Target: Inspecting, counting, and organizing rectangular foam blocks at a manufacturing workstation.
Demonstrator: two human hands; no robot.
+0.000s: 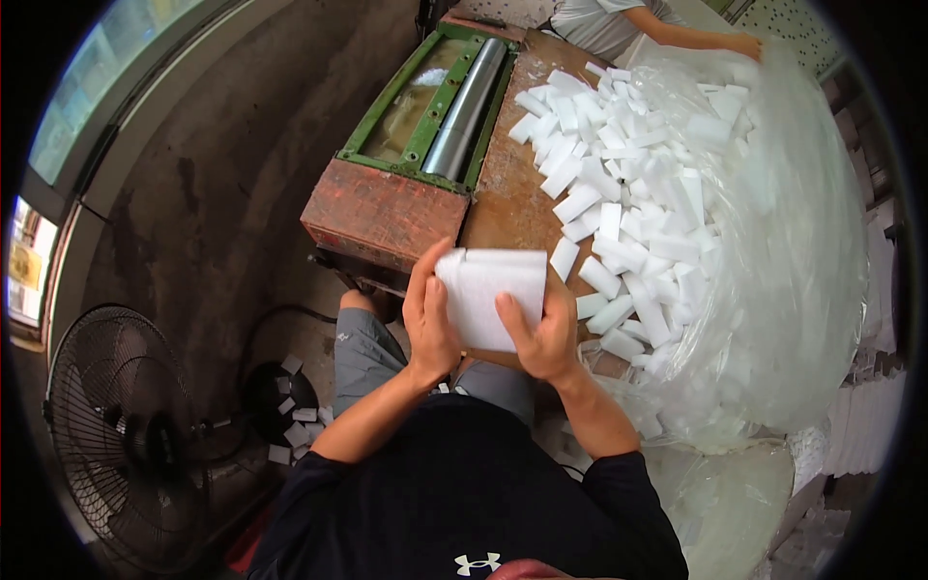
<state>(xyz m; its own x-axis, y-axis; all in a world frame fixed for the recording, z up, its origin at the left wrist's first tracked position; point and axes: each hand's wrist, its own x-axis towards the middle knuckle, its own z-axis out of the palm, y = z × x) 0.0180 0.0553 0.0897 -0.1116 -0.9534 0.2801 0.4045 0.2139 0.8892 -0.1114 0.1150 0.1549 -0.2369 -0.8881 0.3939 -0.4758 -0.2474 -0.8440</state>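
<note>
In front of my chest, a squared stack of white foam-like blocks (491, 300) is held between both hands. My left hand (432, 324) presses its left side, the fingers pointing up along the edge. My right hand (549, 333) wraps its right side, with the thumb laid across the near face. Just beyond my right hand spreads a heap of loose white foam-like blocks (628, 232), lying at many angles on a brown wooden table (501, 217). The fingers behind the stack are hidden.
A green-framed machine with a steel roller (466, 111) stands ahead, a red-brown wooden box (387, 213) at its near end. Clear plastic sheeting (793, 261) drapes the right side. A co-worker's hand (742, 44) touches it. A black fan (126, 435) and scattered blocks (300, 430) are left.
</note>
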